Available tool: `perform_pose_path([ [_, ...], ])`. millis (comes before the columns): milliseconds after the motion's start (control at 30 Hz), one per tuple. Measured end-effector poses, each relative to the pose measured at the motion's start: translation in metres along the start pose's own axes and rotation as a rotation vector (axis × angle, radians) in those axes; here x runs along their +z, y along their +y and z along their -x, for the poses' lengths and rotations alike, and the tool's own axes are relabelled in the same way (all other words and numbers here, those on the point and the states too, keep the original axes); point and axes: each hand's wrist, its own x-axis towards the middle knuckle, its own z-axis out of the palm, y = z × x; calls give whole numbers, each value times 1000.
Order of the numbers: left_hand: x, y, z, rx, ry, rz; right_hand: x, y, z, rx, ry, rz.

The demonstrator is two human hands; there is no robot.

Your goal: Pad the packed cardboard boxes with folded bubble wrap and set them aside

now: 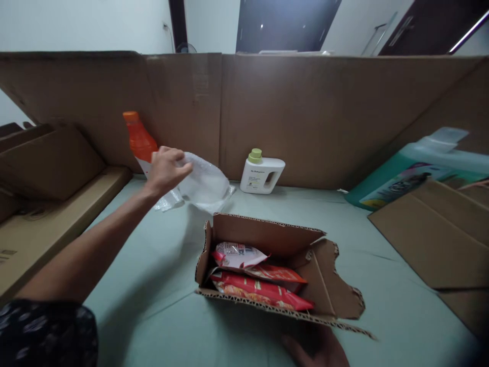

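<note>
My left hand [168,169] reaches out over crumpled bubble wrap [206,183], thumb and forefinger apart. The other fingers are bent and partly hidden. Just behind the hand an orange-capped bottle [141,140] with orange contents leans at the back wall. In front of me is an open cardboard box [267,229] with torn edges. Inside lie a red food packet [260,291], an orange-red one [280,273] and a white-and-pink one [239,255]. My right hand [319,349] grips the box low on its near side, its fingertips hidden beneath it.
A white handled bottle [260,176] with a green cap stands by the back cardboard wall [305,117]. At right, a large teal liquid jug [405,171] lies tilted behind a cardboard piece [431,234]. More cardboard boxes [49,158] stand at left. A pale green cloth [168,285] covers the surface.
</note>
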Motion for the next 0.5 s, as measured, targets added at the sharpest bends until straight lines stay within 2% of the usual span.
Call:
perform_pose_path([
  [67, -47, -10, 33, 87, 68, -19, -2, -14, -9, -13, -71, -15],
  [133, -84, -25, 75, 209, 121, -36, -4, -28, -18, -19, -146, 1],
  [200, -103, -40, 122, 530, 150, -65, -6, -41, -24, -20, -186, 46],
  [267, -106, -49, 171, 673, 102, -88, -6, -51, -29, -15, -187, 97],
  [333, -99, -50, 218, 730, 1, -83, -3, -60, -34, -8, -151, 131],
  [433, -84, -35, 271, 707, -145, 58, 7, -74, -49, 4, -75, 167],
  [500, -76, -21, 289, 691, -190, 150, 16, -84, -64, -1, -60, 186],
])
